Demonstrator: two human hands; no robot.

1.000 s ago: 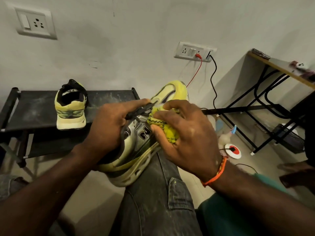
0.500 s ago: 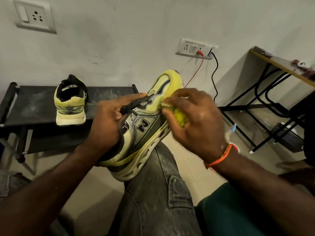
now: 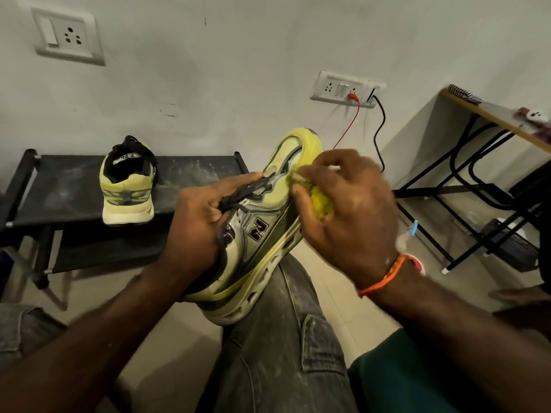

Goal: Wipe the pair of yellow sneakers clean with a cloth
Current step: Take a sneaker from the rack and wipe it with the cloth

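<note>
Two sneakers here, and only one is in hand: the near sneaker (image 3: 262, 231) rests on the knee (image 3: 286, 308), long axis running from heel by the left hand (image 3: 202, 216) up and away to the toe. Left hand grips it around the collar and laces, right hand (image 3: 343, 210) pinches a bunched cloth (image 3: 320, 201) against the forefoot side, so right is nearer the toe. Other sneaker (image 3: 128, 186) sits heel-toward-camera on the rack (image 3: 59, 186), well off to the left, probably next.
</note>
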